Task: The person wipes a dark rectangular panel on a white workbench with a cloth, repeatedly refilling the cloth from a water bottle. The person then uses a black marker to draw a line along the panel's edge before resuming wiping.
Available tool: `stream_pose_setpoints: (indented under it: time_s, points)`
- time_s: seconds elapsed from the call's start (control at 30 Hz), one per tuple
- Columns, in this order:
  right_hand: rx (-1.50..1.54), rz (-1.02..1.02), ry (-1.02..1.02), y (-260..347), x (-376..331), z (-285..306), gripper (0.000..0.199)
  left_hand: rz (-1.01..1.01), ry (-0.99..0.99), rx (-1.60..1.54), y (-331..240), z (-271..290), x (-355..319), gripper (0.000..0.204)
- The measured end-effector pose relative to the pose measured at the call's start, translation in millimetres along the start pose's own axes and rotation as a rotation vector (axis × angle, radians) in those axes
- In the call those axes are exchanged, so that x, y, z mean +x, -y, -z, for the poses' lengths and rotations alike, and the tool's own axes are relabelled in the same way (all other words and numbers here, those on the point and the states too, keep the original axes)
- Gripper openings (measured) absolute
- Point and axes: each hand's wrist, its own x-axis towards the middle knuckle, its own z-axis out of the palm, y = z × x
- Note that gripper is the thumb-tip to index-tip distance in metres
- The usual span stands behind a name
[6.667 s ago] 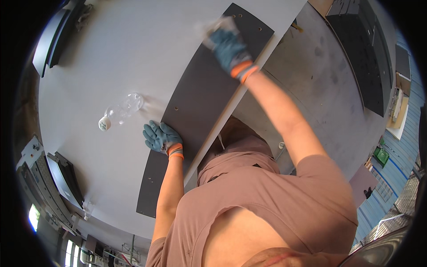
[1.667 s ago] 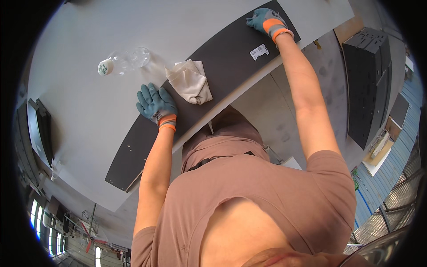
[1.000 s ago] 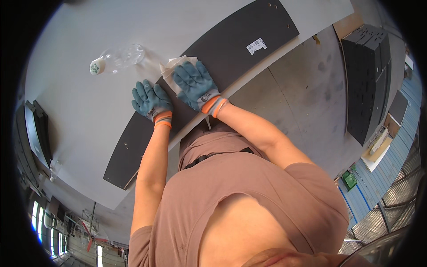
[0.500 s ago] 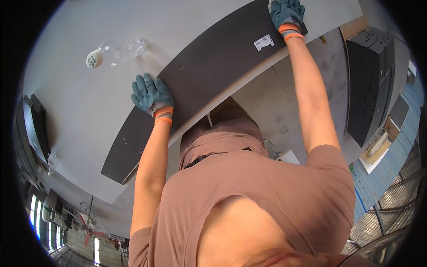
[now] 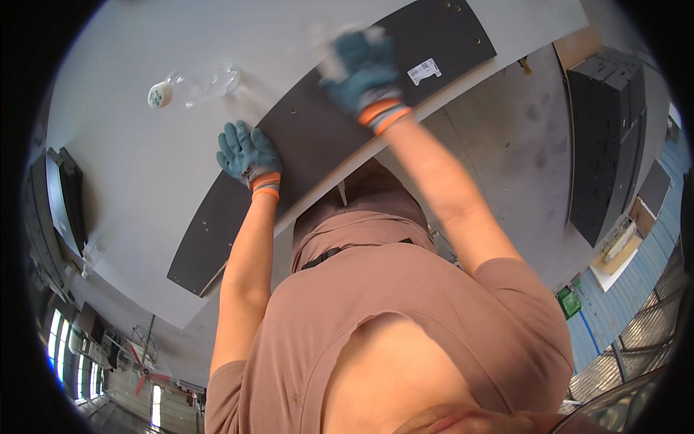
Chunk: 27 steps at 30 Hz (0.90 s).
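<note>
- Head view: the right hand is blurred over the dark grey panel, and hides much of the pale cloth under it; only smeared edges of the cloth show past the glove
- I cannot tell whether the right fingers grip the cloth or only press it, nor how far they are bent
- The left hand, gloved too, lies palm down across the panel's far edge, its fingers fanned apart and covering a stretch of that edge
- The panel, long and curved, lies along the near edge of the desk; its right end reaches the picture's upper border
- A clear plastic bottle lies on its side beyond the left hand, the desk's grey showing through its walls, a white cap on its left end
- A green container at far right is partly covered by the sleeve; its contents are hard to make out
- A white label with dark print sits on the panel right of the right hand, too small to read; green marks on the cap are likewise unclear
</note>
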Motion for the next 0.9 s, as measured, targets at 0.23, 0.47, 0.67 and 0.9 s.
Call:
stream_pose_setpoints:
  time_s: [0.23, 0.47, 0.67, 0.9]
  points:
    - [-0.399, -0.235, -0.346, -201.8, 14.0, -16.0, 0.077, 0.024, 0.02, -0.01, -9.5, 1.7, 6.0, 0.042]
    - [-0.096, 0.299, -0.039, 110.0, -21.5, -47.9, 0.092, 0.087, -0.035, -0.105, -6.9, 1.9, 4.5, 0.043]
    - [-0.301, 0.005, -0.131, 18.9, -1.6, -36.1, 0.079, 0.185, -0.196, -0.237, 47.9, 21.4, -14.9, 0.044]
    - [-0.314, -0.082, -0.291, 9.8, -1.7, -51.3, 0.083, 0.483, -0.198, 0.262, 270.1, 56.0, -168.8, 0.055]
